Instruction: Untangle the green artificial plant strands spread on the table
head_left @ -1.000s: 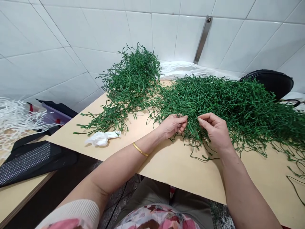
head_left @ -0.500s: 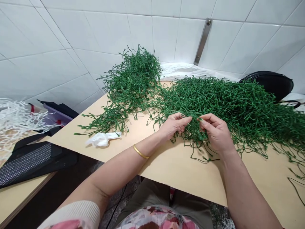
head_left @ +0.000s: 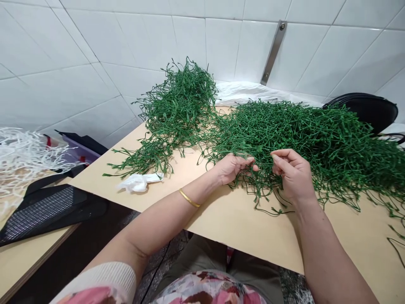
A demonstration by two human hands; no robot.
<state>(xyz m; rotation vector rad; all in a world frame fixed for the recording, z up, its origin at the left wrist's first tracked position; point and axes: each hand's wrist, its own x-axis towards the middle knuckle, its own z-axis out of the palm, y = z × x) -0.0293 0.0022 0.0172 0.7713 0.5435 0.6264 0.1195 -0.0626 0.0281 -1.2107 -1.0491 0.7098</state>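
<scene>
The left hand (head_left: 233,168) and right hand (head_left: 293,174) curl among green vine strands (head_left: 303,139), grip unclear.

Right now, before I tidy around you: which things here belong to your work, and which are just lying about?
In use: left hand, right hand, tangled green strands, green heap behind them.
Lying about: crumpled white scrap, white shredded strips, black mesh bag.
</scene>
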